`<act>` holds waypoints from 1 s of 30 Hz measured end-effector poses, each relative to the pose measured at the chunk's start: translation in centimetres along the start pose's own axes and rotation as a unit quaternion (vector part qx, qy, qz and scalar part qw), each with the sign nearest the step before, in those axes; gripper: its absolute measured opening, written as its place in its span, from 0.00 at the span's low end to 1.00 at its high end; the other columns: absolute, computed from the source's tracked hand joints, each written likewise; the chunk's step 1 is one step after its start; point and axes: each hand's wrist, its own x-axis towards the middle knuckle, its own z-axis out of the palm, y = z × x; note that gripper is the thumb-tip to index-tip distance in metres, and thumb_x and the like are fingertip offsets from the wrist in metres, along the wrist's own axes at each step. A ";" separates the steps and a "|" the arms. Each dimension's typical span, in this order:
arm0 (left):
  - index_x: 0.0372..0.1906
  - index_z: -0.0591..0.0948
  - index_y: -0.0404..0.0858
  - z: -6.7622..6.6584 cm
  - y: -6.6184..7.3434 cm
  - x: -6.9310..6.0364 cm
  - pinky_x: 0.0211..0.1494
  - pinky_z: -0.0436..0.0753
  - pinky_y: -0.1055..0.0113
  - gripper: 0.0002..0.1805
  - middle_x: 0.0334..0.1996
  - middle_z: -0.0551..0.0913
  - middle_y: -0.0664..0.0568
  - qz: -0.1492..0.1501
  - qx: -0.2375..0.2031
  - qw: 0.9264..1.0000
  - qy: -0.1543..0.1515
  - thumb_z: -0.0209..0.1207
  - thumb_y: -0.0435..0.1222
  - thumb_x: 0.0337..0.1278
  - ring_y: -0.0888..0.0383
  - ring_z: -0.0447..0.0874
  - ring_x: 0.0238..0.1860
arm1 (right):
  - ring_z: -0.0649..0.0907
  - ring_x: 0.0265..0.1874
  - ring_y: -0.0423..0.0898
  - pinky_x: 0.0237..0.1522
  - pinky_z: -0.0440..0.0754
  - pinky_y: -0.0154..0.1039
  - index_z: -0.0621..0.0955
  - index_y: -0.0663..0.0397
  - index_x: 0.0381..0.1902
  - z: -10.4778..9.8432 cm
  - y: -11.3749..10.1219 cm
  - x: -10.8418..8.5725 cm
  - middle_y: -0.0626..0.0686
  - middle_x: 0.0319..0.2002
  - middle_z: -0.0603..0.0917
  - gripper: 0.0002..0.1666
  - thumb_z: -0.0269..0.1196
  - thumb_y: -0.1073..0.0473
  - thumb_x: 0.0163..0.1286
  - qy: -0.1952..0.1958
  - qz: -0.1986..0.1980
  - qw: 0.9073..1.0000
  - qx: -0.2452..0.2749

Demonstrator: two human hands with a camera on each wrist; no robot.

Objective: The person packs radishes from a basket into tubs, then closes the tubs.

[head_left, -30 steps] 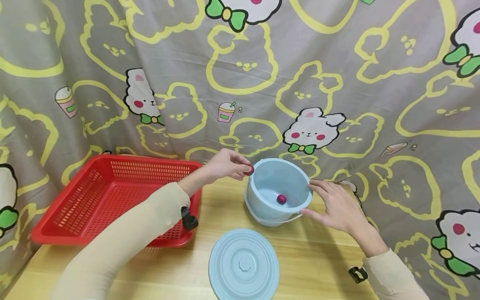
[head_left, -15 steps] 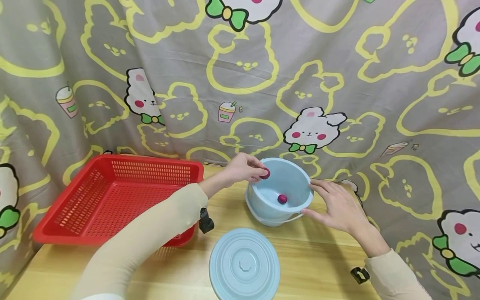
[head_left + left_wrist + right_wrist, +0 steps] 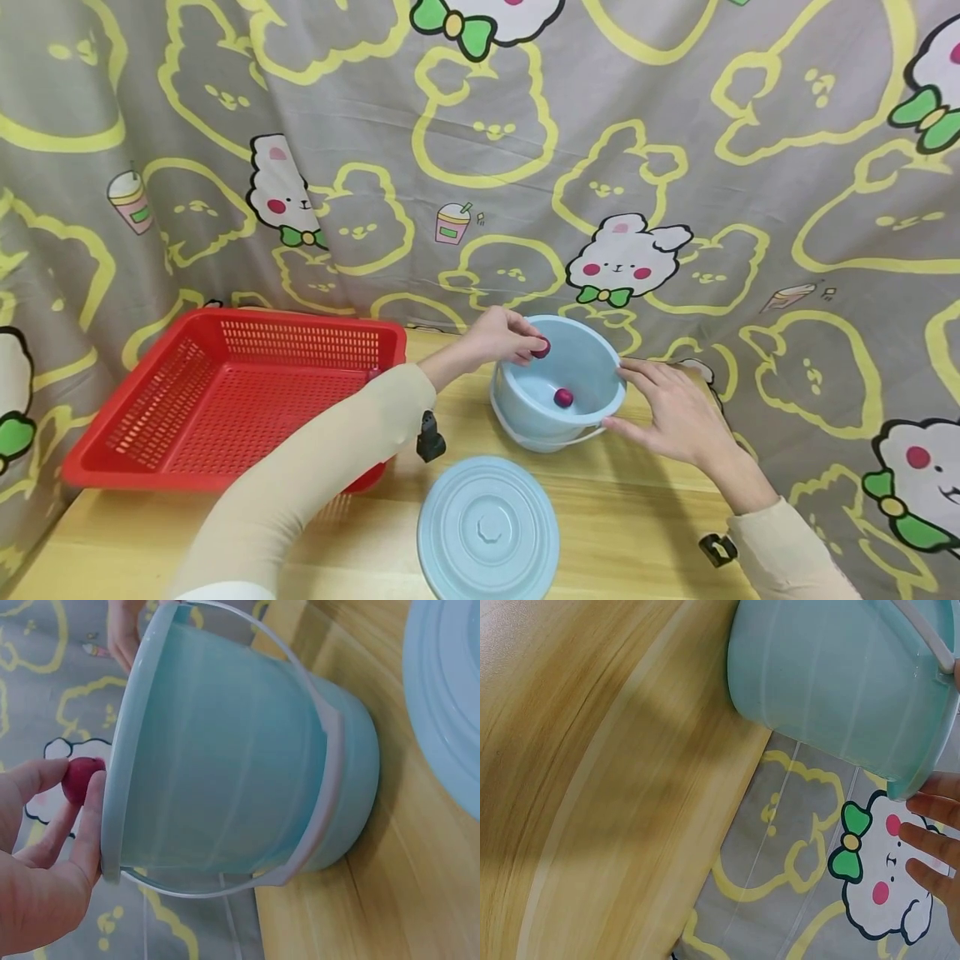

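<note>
In the head view my left hand point(image 3: 501, 335) reaches over the left rim of a light blue bucket point(image 3: 517, 404). Its thumb and fingertips pinch a small, round, dark red fruit point(image 3: 540, 347); the left wrist view shows this fruit point(image 3: 81, 780) just above the rim. A second dark red fruit point(image 3: 563, 397) lies on the bucket's floor. My right hand point(image 3: 671, 408) rests against the bucket's right rim with fingers spread and fairly straight, its thumb at the near side. The bucket's pale handle point(image 3: 330, 765) hangs down along its side.
A red perforated basket point(image 3: 225, 481) stands at the left, partly covered by my left sleeve point(image 3: 322, 450). A small purplish spot point(image 3: 373, 373) shows by its right wall. The bucket's round blue lid point(image 3: 489, 533) lies on the wooden table point(image 3: 622, 517), before a patterned curtain point(image 3: 360, 125).
My left hand has moved right with the fruit, from outside the bucket's left rim to over its opening. The right hand and the bucket have stayed in place.
</note>
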 end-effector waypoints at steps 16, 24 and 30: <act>0.47 0.88 0.31 0.8 0.0 0.4 0.49 0.94 0.62 0.10 0.46 0.91 0.39 0.015 0.007 1.000 -0.001 0.69 0.32 0.66 0.53 0.94 0.38 | 0.83 0.62 0.60 0.62 0.82 0.62 0.82 0.55 0.64 0.0 0.0 -0.1 0.56 0.64 0.85 0.50 0.74 0.26 0.56 0.003 0.002 1.000 0.001; 0.49 0.86 0.29 0.9 0.0 0.4 0.46 0.94 0.64 0.10 0.46 0.90 0.36 0.023 -0.007 1.000 -0.009 0.67 0.31 0.68 0.47 0.94 0.39 | 0.84 0.61 0.59 0.62 0.83 0.61 0.83 0.55 0.64 0.1 0.0 -0.1 0.56 0.62 0.86 0.50 0.76 0.28 0.54 0.013 -0.002 1.000 0.004; 0.50 0.86 0.30 0.8 0.1 0.3 0.44 0.94 0.65 0.11 0.46 0.90 0.36 0.021 -0.008 1.000 -0.012 0.68 0.31 0.68 0.56 0.91 0.32 | 0.84 0.61 0.60 0.64 0.82 0.61 0.83 0.56 0.64 0.2 0.0 -0.1 0.56 0.63 0.86 0.50 0.78 0.29 0.53 0.016 0.001 1.000 0.011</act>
